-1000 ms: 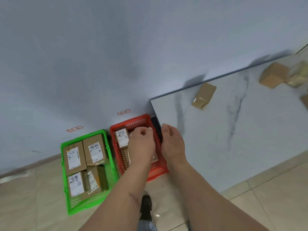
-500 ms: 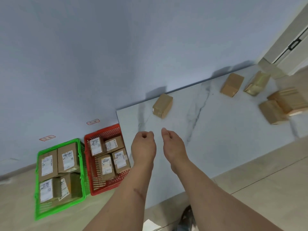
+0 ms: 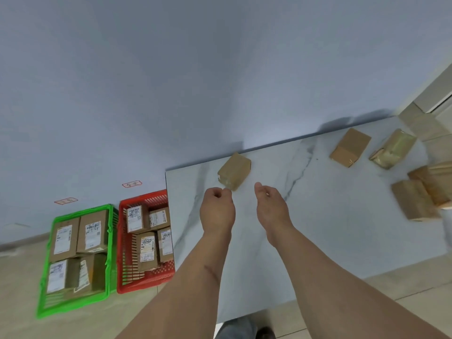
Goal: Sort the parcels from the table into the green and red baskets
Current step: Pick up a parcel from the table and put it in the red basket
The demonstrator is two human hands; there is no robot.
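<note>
Hands hover empty over the marble table [image 3: 342,241]: left hand [image 3: 217,211] with fingers loosely curled, right hand [image 3: 271,206] relaxed, both just short of the nearest parcel [image 3: 234,171]; green basket [image 3: 49,307] and red basket [image 3: 146,283] sit left on the floor

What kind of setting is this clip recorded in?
Probably a makeshift parcel-sorting corner in a plain indoor room: brown parcels lie on a marble-look table, and a green basket and red basket of labelled boxes sit on a tiled floor against a bare wall.
</note>
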